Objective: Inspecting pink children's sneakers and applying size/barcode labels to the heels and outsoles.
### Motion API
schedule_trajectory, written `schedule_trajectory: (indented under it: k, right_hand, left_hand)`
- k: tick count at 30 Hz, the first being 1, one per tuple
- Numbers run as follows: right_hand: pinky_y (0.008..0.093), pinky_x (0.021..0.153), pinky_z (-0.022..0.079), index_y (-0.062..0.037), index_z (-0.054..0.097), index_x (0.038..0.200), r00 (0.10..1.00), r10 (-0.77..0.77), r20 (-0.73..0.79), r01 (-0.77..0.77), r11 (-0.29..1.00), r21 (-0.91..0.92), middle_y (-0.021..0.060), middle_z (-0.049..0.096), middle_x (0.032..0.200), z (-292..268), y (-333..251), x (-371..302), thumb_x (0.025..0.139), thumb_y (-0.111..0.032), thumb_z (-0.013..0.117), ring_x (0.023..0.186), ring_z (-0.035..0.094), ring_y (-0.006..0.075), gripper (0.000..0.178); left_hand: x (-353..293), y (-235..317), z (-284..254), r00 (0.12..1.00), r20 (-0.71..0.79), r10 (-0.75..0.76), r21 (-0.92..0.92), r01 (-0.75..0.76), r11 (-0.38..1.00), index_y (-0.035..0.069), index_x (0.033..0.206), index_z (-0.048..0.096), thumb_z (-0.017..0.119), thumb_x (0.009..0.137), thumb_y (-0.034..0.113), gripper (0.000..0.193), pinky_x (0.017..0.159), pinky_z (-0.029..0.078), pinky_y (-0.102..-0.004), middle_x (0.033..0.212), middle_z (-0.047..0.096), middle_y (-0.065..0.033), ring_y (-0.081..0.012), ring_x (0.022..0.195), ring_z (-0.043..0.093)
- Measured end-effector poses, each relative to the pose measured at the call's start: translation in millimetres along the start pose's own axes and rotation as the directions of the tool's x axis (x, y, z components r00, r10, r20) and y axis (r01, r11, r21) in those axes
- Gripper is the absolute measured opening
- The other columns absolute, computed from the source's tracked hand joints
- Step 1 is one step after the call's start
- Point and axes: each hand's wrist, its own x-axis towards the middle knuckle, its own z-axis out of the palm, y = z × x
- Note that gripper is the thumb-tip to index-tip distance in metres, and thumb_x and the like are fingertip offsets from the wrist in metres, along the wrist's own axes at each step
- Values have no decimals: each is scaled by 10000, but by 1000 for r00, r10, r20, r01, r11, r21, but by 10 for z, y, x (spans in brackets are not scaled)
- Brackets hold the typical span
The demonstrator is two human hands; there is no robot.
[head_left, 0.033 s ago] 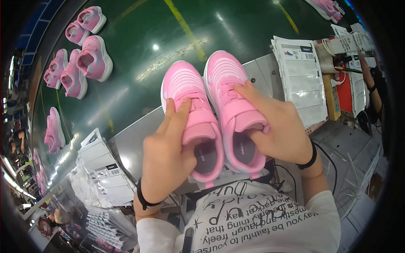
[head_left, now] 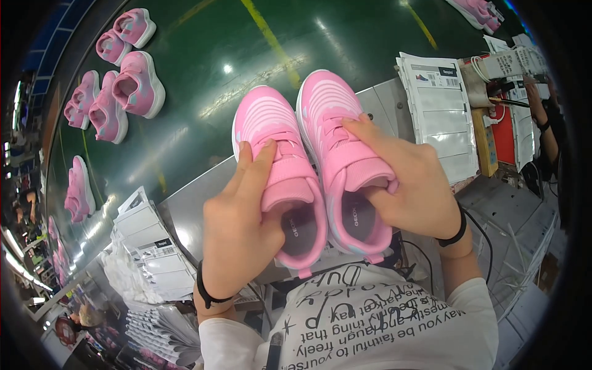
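Two pink sneakers with white wavy stripes are held side by side in front of me, toes pointing away. My left hand (head_left: 240, 222) grips the left sneaker (head_left: 271, 123), its fingers on the upper beside the laces and its thumb at the collar opening. Around the right sneaker (head_left: 327, 98) my right hand (head_left: 413, 185) is closed, index finger along the laces and thumb inside the opening. Both sneakers' strap and tongue show, and so do their grey insoles. The heels, with pink pull tabs, are nearest my body.
Several more pink sneakers (head_left: 137, 86) stand on the green surface (head_left: 203, 61) at the left. Stacks of white printed flat cartons lie at the right (head_left: 441, 123) and the lower left (head_left: 154, 246). A metal edge (head_left: 197, 203) runs along the green surface. Cables hang at the right.
Both sneakers have shifted slightly away from my body and a little left, still in my hands. My grip looks the same.
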Motion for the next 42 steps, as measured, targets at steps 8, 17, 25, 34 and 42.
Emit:
schedule_trajectory:
  k: [8,17,25,34,42]
  right_hand:
    - [298,956,463,21,498,1344,965,104,-243,55,821,568,123,623,1221,-69,-20,9,760,-17,658,1111,603,206,606]
    - [293,962,451,-17,495,1346,961,260,-89,32,214,976,104,615,1217,294,278,-80,730,58,644,1119,586,200,639]
    - [332,773,514,8,481,1327,962,253,97,-267,948,171,215,613,1186,201,383,877,835,-258,701,876,655,252,601]
    - [306,505,477,-12,647,855,944,260,203,-257,965,-43,93,645,682,468,150,-1056,807,-206,741,564,632,224,221]
    - [320,488,450,-24,673,897,988,82,-130,-102,983,-154,76,607,706,808,142,-1373,784,-72,730,565,583,217,135]
  left_hand:
    - [-123,250,-414,903,-171,-393,-715,160,680,-31,1321,526,595,754,-3,572,886,519,-320,1137,673,-175,-279,1008,674]
    - [75,-118,-44,766,154,-624,-975,17,-220,-30,1333,498,540,829,11,508,844,536,-308,1122,665,-153,-259,971,674]
    - [557,-695,238,944,-111,-310,-665,162,730,-17,1387,438,609,892,91,535,911,483,-335,1247,606,-161,-207,1065,622]
    - [-1042,-390,456,913,129,-388,-212,408,888,-19,1242,578,682,859,118,420,741,516,-312,884,690,-155,-210,821,684]
    - [-1201,-368,556,985,-54,-164,5,164,986,48,1362,503,846,664,204,793,865,502,-376,1287,490,-204,-315,1033,585]
